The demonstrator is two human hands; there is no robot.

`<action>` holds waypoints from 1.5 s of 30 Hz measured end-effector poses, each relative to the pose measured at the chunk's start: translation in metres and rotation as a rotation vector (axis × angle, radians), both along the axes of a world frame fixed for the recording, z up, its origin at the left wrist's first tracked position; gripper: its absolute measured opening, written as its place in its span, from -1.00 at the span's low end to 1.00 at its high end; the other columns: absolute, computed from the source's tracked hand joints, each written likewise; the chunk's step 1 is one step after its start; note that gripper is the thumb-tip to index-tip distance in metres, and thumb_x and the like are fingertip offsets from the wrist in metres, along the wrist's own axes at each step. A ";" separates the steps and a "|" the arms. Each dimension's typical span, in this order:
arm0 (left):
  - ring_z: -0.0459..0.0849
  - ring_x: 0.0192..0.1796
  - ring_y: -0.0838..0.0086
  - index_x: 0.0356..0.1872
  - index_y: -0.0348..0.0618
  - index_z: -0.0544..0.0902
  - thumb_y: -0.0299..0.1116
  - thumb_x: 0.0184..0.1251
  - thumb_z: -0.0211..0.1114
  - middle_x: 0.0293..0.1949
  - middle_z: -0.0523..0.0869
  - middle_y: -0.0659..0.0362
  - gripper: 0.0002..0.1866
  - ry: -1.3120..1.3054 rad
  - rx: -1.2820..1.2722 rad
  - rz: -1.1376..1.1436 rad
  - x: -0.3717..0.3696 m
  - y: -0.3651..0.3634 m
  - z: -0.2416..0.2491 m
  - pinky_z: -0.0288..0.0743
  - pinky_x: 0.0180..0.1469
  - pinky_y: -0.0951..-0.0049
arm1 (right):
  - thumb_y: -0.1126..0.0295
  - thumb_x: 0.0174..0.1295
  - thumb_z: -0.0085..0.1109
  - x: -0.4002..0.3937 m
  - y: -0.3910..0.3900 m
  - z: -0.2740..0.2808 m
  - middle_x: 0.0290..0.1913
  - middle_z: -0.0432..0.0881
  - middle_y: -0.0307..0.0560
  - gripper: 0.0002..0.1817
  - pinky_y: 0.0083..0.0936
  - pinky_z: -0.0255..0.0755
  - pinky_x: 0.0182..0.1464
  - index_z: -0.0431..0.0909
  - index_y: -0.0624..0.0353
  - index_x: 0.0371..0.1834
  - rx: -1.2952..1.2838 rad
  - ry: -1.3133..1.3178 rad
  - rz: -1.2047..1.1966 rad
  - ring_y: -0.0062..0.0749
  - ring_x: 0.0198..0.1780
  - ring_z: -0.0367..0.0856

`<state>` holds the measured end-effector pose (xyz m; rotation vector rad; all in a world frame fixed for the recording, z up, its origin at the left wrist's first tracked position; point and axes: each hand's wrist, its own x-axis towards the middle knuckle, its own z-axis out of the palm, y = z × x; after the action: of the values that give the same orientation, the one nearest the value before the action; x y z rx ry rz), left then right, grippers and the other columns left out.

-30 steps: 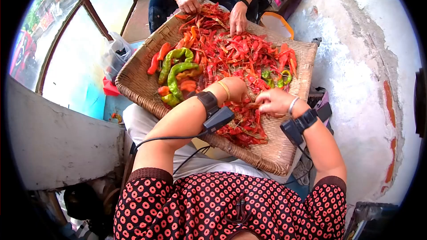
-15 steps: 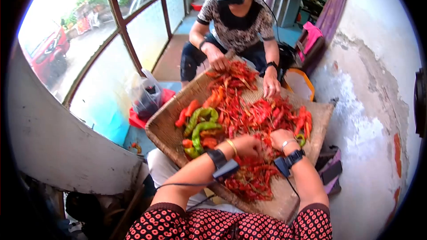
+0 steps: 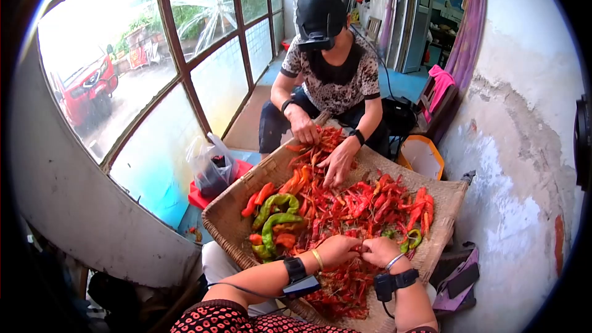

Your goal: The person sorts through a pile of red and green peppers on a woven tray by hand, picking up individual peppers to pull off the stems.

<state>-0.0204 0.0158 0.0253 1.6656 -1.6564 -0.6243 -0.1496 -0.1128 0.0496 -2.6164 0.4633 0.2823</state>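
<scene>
My left hand (image 3: pixel 340 250) and my right hand (image 3: pixel 379 253) meet fingertip to fingertip over the near half of a woven basket tray (image 3: pixel 447 209). Both are closed in a pinch; whatever sits between the fingers is too small to make out. Red chili peppers (image 3: pixel 370 200) spread across the tray beyond my hands, and a darker red heap (image 3: pixel 345 290) lies on the near side, below them. Curled green peppers (image 3: pixel 275 211) rest at the left among orange-red ones. A small curled green pepper (image 3: pixel 414 239) lies right of my right hand.
Opposite me a person in a black cap (image 3: pixel 322 15) has both hands among the chilies at the far corner. A plastic bag (image 3: pixel 213 169) stands on a red stool at left. An orange-rimmed container (image 3: pixel 422 155) and a plastered wall (image 3: pixel 518 166) are to the right.
My view has tilted up. My hands have come together, fingertips touching. The other person's hand on the right side has moved left across the chilies, nearer their other hand.
</scene>
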 end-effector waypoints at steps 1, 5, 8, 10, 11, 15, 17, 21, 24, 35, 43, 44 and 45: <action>0.61 -0.36 0.15 -0.29 -0.16 0.58 -0.31 0.07 0.24 -0.43 0.64 0.02 -0.80 0.033 0.005 0.013 0.001 -0.001 -0.003 0.47 -0.29 0.29 | 0.21 -0.06 0.12 0.000 -0.003 0.000 -0.40 0.60 0.01 -0.79 -0.24 0.44 -0.22 0.58 0.02 -0.39 -0.005 -0.011 -0.003 -0.08 -0.28 0.57; 0.62 -0.38 0.23 -0.32 -0.17 0.62 -0.33 0.10 0.21 -0.43 0.64 0.04 -0.83 0.041 0.052 0.006 0.014 -0.002 -0.003 0.47 -0.29 0.34 | 0.12 -0.01 0.18 -0.005 -0.011 -0.004 -0.39 0.62 -0.03 -0.73 -0.25 0.43 -0.21 0.57 0.03 -0.35 0.061 -0.148 -0.139 -0.10 -0.27 0.58; 0.62 -0.41 0.35 -0.31 -0.20 0.61 -0.37 0.13 0.20 -0.46 0.64 0.07 -0.84 0.166 0.052 0.091 0.024 -0.002 0.017 0.46 -0.32 0.41 | 0.12 -0.01 0.20 -0.007 -0.011 -0.006 -0.38 0.62 -0.06 -0.70 -0.23 0.43 -0.21 0.53 0.10 -0.33 -0.316 -0.046 -0.166 -0.09 -0.26 0.58; 0.59 -0.46 0.52 -0.28 -0.23 0.60 -0.40 0.16 0.20 -0.49 0.65 0.18 -0.85 0.174 -0.017 0.143 0.026 0.000 0.032 0.46 -0.36 0.51 | 0.13 -0.01 0.20 -0.003 -0.012 -0.019 -0.38 0.60 -0.07 -0.71 -0.20 0.44 -0.24 0.49 0.08 -0.35 -0.331 0.091 -0.138 -0.12 -0.28 0.59; 0.59 -0.47 0.52 -0.28 -0.24 0.60 -0.40 0.16 0.20 -0.50 0.64 0.19 -0.85 0.175 -0.038 0.168 0.026 0.000 0.042 0.46 -0.37 0.51 | 0.13 -0.01 0.21 -0.004 -0.012 -0.022 -0.39 0.60 -0.07 -0.72 -0.19 0.45 -0.26 0.47 0.07 -0.37 -0.338 0.160 -0.126 -0.13 -0.28 0.59; 0.57 -0.49 0.54 -0.31 -0.24 0.59 -0.44 0.15 0.21 -0.54 0.62 0.16 -0.87 0.083 -0.130 0.169 0.027 0.001 0.074 0.45 -0.40 0.52 | 0.31 0.08 0.08 0.001 0.002 -0.011 -0.35 0.60 0.00 -0.83 -0.20 0.48 -0.30 0.50 0.10 -0.29 -0.398 0.187 -0.051 -0.14 -0.28 0.60; 0.58 -0.48 0.52 -0.31 -0.25 0.59 -0.44 0.14 0.22 -0.53 0.63 0.13 -0.87 0.099 -0.151 0.204 0.034 -0.003 0.077 0.45 -0.39 0.52 | 0.31 0.07 0.07 0.000 -0.001 -0.015 -0.34 0.60 -0.01 -0.84 -0.21 0.48 -0.28 0.51 0.09 -0.30 -0.377 0.192 -0.036 -0.14 -0.29 0.59; 0.63 -0.43 0.35 -0.34 -0.25 0.60 -0.40 0.08 0.23 -0.49 0.64 0.05 -0.85 0.152 -0.181 0.359 0.061 -0.011 0.069 0.49 -0.33 0.45 | 0.31 0.04 0.07 -0.005 -0.009 -0.015 -0.36 0.61 -0.05 -0.84 -0.28 0.47 -0.25 0.55 0.05 -0.34 -0.210 0.171 0.002 -0.19 -0.31 0.59; 0.59 -0.23 0.20 -0.19 -0.23 0.54 -0.44 0.01 0.23 -0.24 0.58 0.00 -0.73 0.021 -0.333 0.585 0.084 -0.020 0.044 0.48 -0.19 0.35 | 0.29 0.01 0.09 -0.005 -0.016 -0.013 -0.40 0.62 -0.08 -0.82 -0.37 0.45 -0.25 0.57 0.06 -0.33 0.044 0.044 0.046 -0.25 -0.31 0.59; 0.60 -0.30 0.16 -0.22 -0.19 0.57 -0.30 0.02 0.32 -0.34 0.61 -0.01 -0.71 -0.025 -0.119 -0.149 0.034 -0.014 0.002 0.46 -0.27 0.30 | 0.43 0.02 0.14 -0.001 -0.014 -0.005 -0.48 0.60 -0.15 -0.81 -0.59 0.41 -0.33 0.55 0.30 -0.31 0.622 -0.134 -0.147 -0.55 -0.43 0.53; 0.63 -0.44 0.46 -0.29 -0.23 0.62 -0.32 0.11 0.27 -0.52 0.63 0.05 -0.79 0.146 0.196 -0.144 0.030 -0.015 0.001 0.46 -0.37 0.47 | 0.55 0.08 0.09 -0.002 -0.015 -0.010 -0.51 0.52 -0.30 -0.91 -0.72 0.35 -0.40 0.51 0.28 -0.33 0.938 -0.229 -0.255 -0.72 -0.48 0.44; 0.61 -0.44 0.58 -0.29 -0.24 0.63 -0.34 0.14 0.25 -0.51 0.64 0.09 -0.81 0.202 0.195 -0.144 0.032 -0.014 0.002 0.47 -0.37 0.53 | 0.56 0.08 0.08 -0.002 -0.016 -0.012 -0.51 0.52 -0.29 -0.91 -0.73 0.35 -0.41 0.51 0.28 -0.33 0.948 -0.247 -0.255 -0.71 -0.49 0.44; 0.61 -0.43 0.55 -0.28 -0.24 0.62 -0.34 0.13 0.26 -0.47 0.66 0.11 -0.81 0.197 0.186 -0.162 0.034 -0.014 0.000 0.48 -0.34 0.52 | 0.56 0.09 0.07 -0.003 -0.017 -0.013 -0.51 0.52 -0.29 -0.91 -0.73 0.35 -0.41 0.50 0.28 -0.32 0.956 -0.263 -0.255 -0.71 -0.49 0.44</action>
<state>0.0132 0.0018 0.0257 1.5486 -1.6403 -1.0159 -0.1529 -0.1298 0.0361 -1.6124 0.4211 0.0412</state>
